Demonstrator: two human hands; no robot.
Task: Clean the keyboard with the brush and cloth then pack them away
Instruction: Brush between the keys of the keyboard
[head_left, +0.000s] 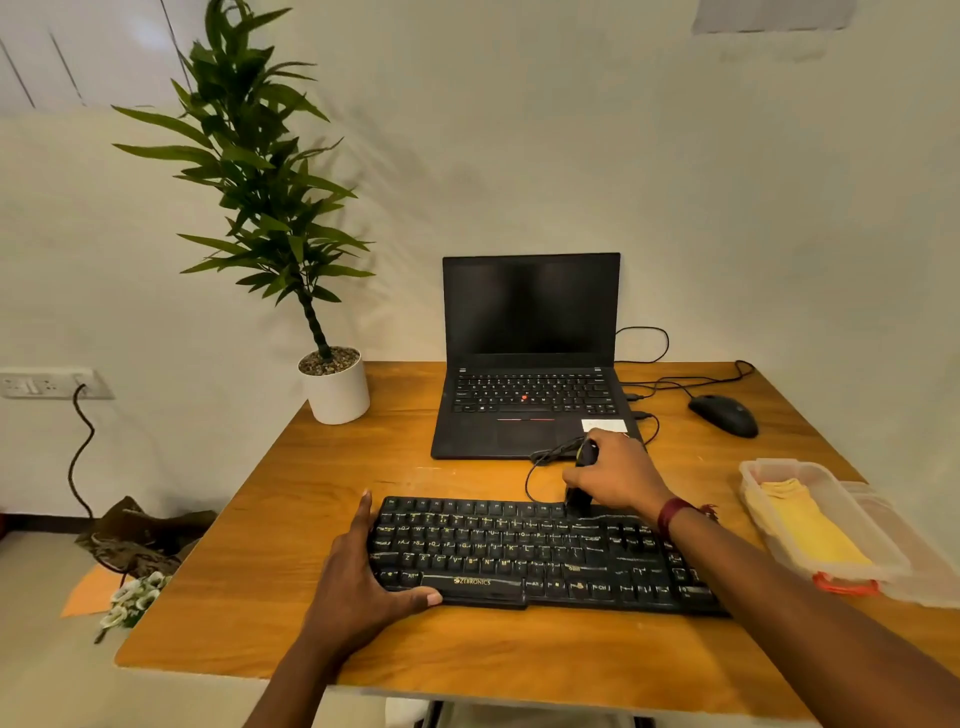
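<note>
A black keyboard lies across the near middle of the wooden desk. My left hand grips its left end, thumb along the front edge. My right hand is closed around a dark brush, whose bristles touch the keyboard's top row, right of centre. A yellow cloth lies inside a clear plastic box at the desk's right edge.
An open black laptop stands behind the keyboard. A black mouse with cables sits to the right. A potted plant in a white pot occupies the back left corner. The box's lid lies beside it.
</note>
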